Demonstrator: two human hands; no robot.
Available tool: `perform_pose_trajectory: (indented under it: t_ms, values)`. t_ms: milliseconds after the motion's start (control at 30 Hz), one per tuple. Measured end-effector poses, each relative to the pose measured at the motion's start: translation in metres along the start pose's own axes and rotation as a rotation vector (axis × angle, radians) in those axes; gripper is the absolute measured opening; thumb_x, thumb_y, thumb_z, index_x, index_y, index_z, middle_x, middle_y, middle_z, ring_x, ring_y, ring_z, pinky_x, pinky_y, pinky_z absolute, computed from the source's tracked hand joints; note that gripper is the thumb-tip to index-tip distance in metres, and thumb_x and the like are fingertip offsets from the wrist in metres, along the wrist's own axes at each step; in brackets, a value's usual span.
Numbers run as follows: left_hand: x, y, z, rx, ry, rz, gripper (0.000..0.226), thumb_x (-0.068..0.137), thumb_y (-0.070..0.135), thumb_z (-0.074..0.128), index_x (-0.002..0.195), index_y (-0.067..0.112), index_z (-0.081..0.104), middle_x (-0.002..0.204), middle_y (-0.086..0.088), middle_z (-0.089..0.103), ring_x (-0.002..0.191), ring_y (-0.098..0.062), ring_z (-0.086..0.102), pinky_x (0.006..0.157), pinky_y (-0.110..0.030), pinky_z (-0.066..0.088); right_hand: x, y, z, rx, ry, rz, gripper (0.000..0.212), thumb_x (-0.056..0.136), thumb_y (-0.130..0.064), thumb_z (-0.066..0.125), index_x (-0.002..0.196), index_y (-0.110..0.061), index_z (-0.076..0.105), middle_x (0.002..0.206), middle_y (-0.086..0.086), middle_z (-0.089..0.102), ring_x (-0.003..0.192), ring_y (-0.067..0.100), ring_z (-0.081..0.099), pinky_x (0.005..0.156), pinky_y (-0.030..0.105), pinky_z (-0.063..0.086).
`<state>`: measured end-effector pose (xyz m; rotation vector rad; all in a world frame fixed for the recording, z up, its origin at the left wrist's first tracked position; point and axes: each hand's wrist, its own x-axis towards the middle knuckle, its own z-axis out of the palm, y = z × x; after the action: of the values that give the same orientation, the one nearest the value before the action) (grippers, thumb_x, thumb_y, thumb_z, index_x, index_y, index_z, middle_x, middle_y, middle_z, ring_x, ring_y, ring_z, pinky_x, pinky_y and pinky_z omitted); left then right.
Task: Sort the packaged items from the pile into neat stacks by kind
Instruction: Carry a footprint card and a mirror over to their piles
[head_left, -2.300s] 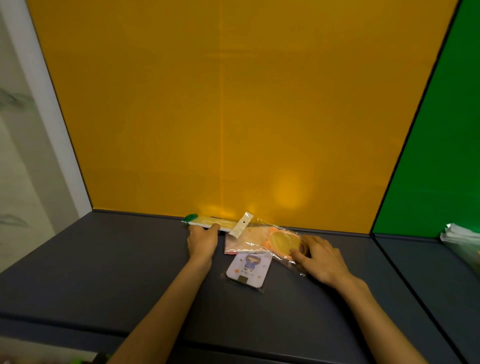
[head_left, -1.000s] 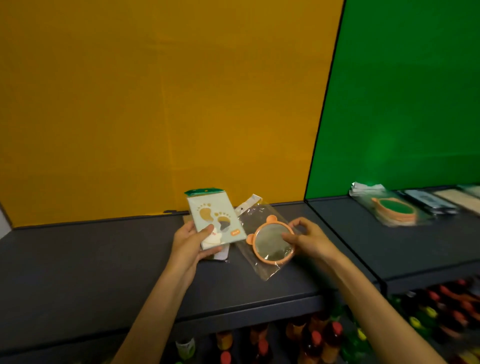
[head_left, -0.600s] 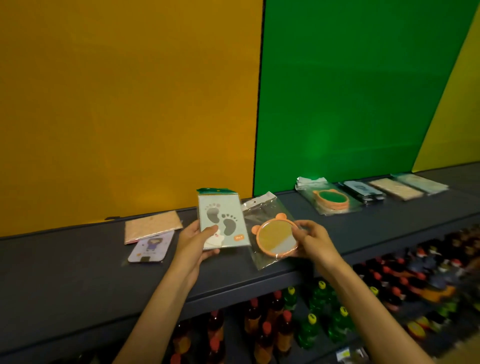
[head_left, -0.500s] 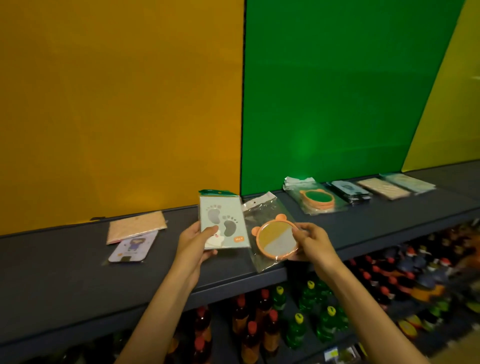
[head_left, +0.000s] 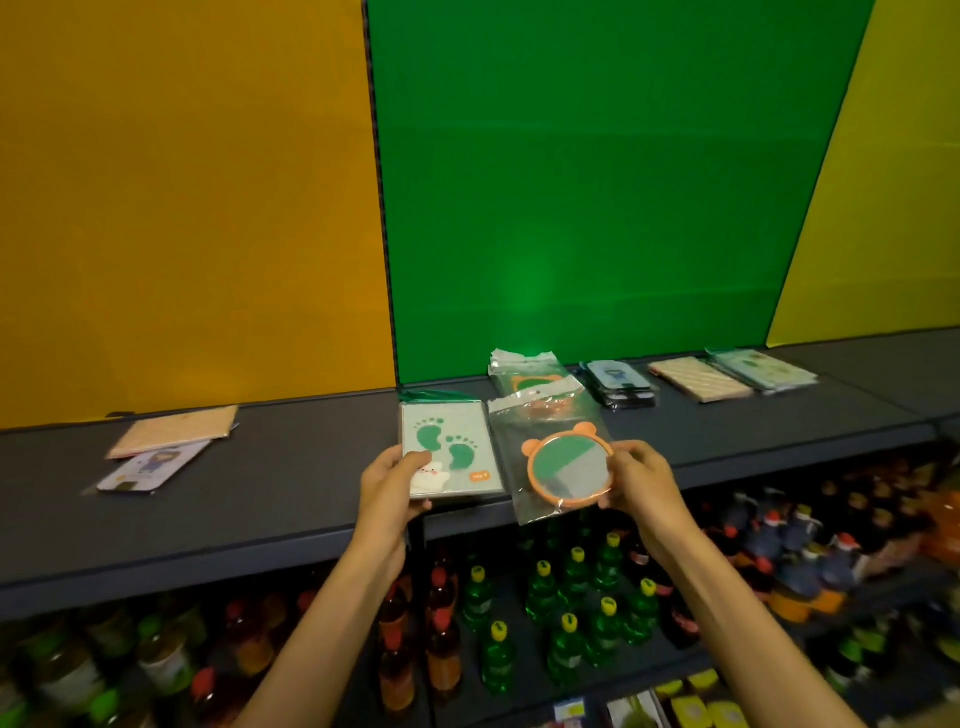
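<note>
Both hands (head_left: 390, 480) raised, gripping packets (head_left: 451, 450)

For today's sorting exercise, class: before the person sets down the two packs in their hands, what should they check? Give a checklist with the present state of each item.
1. Left hand grips the footprint pack: ok.
2. Right hand pinches the bagged mirror: ok.
3. A matching mirror stack is on the shelf: ok.
4. A matching green pack stack lies at the far right: ok, though its print is too small to confirm.
5. Stacks are neat: cannot tell for all; the mirror stack looks ruffled.
6. Pile cleared: not ok, a tan pack and a card pack remain.
</note>
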<state>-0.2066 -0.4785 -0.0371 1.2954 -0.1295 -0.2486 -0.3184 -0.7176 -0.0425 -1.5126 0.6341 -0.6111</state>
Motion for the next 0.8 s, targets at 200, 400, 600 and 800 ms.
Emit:
perform_pose_trajectory:
  t_ms: [200, 400, 600, 800]
  values:
    - [0.014, -0.005, 0.039, 0.008, 0.087, 0.039, 0.006, 0.093, 0.014, 0.061, 0.097, 0.016, 0.064, 0.084, 0.001, 0.071, 0.07, -0.008, 0.062, 0.052, -0.022, 0.042, 0.052, -0.005, -0.022, 0.061, 0.01, 0.015, 0.015, 0.096, -0.012, 0.051, 0.102, 0.001, 0.058, 0.08, 0.019, 0.064, 0.055, 0.022, 0.058, 0.05, 0.03, 0.051]
    - [0.051, -0.008, 0.071, -0.032, 0.141, 0.083, 0.008, 0.091, 0.013, 0.062, 0.097, 0.017, 0.063, 0.085, 0.0, 0.072, 0.07, -0.008, 0.063, 0.049, -0.02, 0.042, 0.137, -0.016, -0.019, -0.006, -0.047, 0.008, 0.019, 0.096, -0.011, 0.053, 0.108, 0.002, 0.06, 0.092, 0.016, 0.068, 0.071, 0.022, 0.069, 0.052, 0.028, 0.057]
    - [0.092, -0.004, 0.098, -0.073, 0.189, 0.106, 0.013, 0.091, 0.013, 0.062, 0.104, 0.015, 0.064, 0.089, -0.002, 0.073, 0.071, -0.008, 0.065, 0.05, -0.021, 0.042, 0.194, -0.034, 0.013, -0.112, -0.097, -0.023, 0.012, 0.096, -0.007, 0.052, 0.105, -0.002, 0.057, 0.096, 0.014, 0.067, 0.067, 0.018, 0.067, 0.045, 0.022, 0.052]
    - [0.121, 0.001, 0.111, -0.082, 0.23, 0.161, 0.013, 0.091, 0.013, 0.062, 0.104, 0.014, 0.063, 0.093, -0.003, 0.073, 0.075, -0.009, 0.067, 0.052, -0.021, 0.044, 0.228, -0.031, 0.033, -0.258, -0.108, -0.085, 0.013, 0.091, -0.002, 0.049, 0.09, -0.005, 0.062, 0.077, 0.009, 0.065, 0.055, 0.014, 0.064, 0.054, 0.029, 0.057]
